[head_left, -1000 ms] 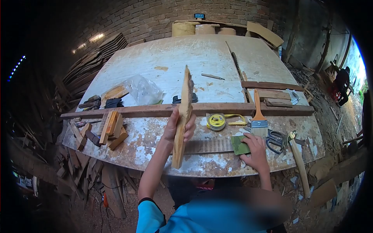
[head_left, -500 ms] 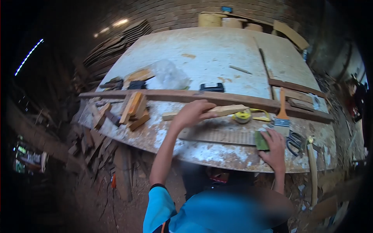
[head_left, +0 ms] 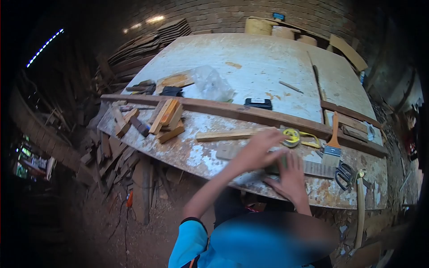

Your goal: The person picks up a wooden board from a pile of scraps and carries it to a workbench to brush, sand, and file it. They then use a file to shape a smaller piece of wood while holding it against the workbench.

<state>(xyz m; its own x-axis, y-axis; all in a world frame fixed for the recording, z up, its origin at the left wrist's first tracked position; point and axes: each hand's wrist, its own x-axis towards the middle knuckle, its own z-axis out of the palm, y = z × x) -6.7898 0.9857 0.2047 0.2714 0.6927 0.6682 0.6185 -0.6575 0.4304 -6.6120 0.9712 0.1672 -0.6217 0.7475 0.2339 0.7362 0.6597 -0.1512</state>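
My right hand point(head_left: 290, 182) lies on a narrow grooved wooden strip point(head_left: 319, 169), its fingers pressed down over a green sheet that looks like sandpaper. Only a sliver of the sheet point(head_left: 283, 161) shows between the hands. My left hand point(head_left: 262, 151) reaches across the strip, its thumb close to the right fingertips and its other fingers apart from the thumb. Behind the left hand lies a squared wooden stick point(head_left: 225, 135). A yellow tape measure point(head_left: 291, 137) sits just beyond the left fingertips.
A long brown beam point(head_left: 214, 108) crosses the table point(head_left: 201, 58). To the right are a paintbrush point(head_left: 332, 149), black-handled scissors point(head_left: 344, 174) and a hammer point(head_left: 360, 201) overhanging the front edge. Wood blocks point(head_left: 166, 118), a plastic bag point(head_left: 212, 85) and a black case point(head_left: 258, 103) lie leftward and behind.
My left hand has moved right, from the wooden stick to beside my right hand. My right hand has slid left along the grooved strip with the green sheet. The view has shifted slightly.
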